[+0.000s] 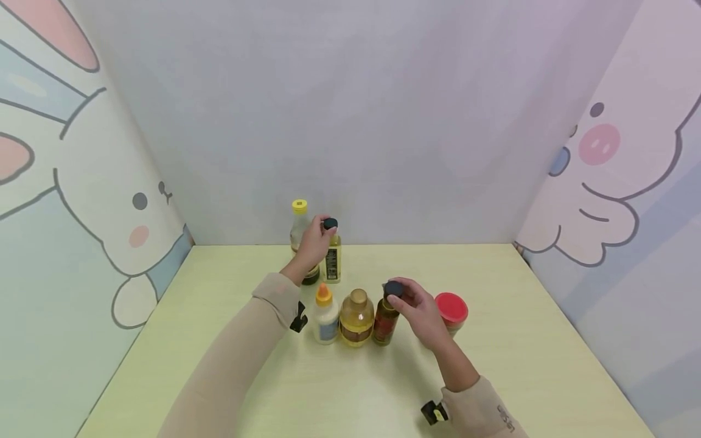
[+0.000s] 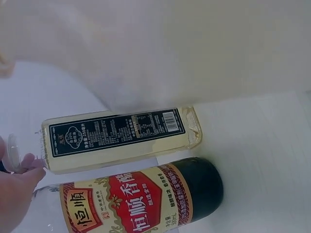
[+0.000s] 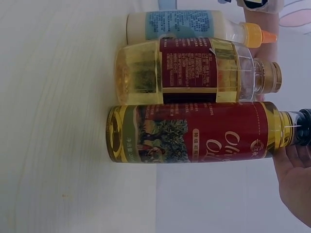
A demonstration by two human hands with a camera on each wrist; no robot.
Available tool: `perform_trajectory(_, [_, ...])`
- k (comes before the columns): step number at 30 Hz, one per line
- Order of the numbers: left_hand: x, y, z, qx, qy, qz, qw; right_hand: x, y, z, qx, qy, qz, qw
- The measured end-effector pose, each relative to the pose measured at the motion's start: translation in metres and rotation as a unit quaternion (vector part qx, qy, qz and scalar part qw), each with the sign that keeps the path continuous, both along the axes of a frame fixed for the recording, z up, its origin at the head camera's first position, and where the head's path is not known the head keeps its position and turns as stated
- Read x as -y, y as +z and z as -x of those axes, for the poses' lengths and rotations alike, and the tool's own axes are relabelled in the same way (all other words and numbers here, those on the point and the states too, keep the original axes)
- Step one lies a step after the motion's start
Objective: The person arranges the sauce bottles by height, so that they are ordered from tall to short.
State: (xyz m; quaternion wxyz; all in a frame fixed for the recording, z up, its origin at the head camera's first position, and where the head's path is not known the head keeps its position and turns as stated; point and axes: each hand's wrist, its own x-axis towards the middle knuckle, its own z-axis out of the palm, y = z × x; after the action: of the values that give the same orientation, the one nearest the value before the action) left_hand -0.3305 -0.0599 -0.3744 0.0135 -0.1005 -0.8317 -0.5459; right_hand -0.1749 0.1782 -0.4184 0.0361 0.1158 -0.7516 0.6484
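Observation:
In the head view my left hand (image 1: pixel 313 246) pinches the black cap of a square clear bottle (image 1: pixel 332 261), which stands at the back beside a yellow-capped dark sauce bottle (image 1: pixel 299 228). The left wrist view shows the square bottle's dark label (image 2: pixel 116 132) next to the red-labelled bottle (image 2: pixel 131 201). My right hand (image 1: pixel 424 313) grips the olive oil bottle (image 1: pixel 386 322) by its black cap and neck. That bottle (image 3: pixel 194 132) is beside a gold-capped bottle (image 3: pixel 189 70) in the right wrist view.
An orange-tipped white bottle (image 1: pixel 326 322) stands left of the gold-capped bottle (image 1: pixel 356 319). Right of my right hand is a red-lidded jar (image 1: pixel 451 308). A pale wall (image 1: pixel 356 121) rises behind the table (image 1: pixel 219 267), with printed panels on both sides.

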Motion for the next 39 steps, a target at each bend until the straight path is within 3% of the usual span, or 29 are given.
perform_trajectory(9, [0.006, 0.001, 0.000, 0.011, -0.016, 0.018, 0.9997, 0.001, 0.000, 0.000, 0.005, -0.004, 0.003, 1.0000])
perform_trajectory(26, [0.011, 0.001, 0.001, 0.019, -0.035, 0.006, 0.9992, 0.004, 0.001, 0.000, 0.007, -0.004, 0.001, 1.0000])
perform_trajectory(39, [0.009, 0.000, 0.003, 0.021, -0.030, 0.012, 0.9993, 0.002, 0.001, 0.001, 0.005, -0.004, 0.002, 1.0000])
